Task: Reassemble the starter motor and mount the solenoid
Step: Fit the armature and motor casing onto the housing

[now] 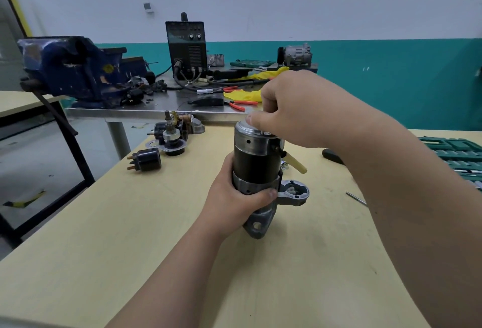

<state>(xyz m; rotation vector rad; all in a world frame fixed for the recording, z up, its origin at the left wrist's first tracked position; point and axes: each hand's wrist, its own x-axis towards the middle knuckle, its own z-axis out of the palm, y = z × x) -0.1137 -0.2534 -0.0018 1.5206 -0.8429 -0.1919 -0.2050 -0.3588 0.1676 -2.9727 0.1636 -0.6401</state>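
Reassembly looks near its closing step: left hand (234,205) clamps the upright starter motor (257,163) at frame centre on the tabletop (130,236), right hand (294,108) curls on its end cap (250,137), which likely needs fastening before the solenoid parts (169,137), centre-left, go on.

Two bare hands in shot, folks. The left hand (234,197) runs back into a left forearm (169,275) that is uncovered all the way to the bottom edge, with a short, trimmed thumbnail (272,193) showing. Over to the right hand (294,108), looming broader in this wide lens. Its right forearm (417,197) is likewise bare to the frame's edge, with fine hairs along it and a few tiny moles.
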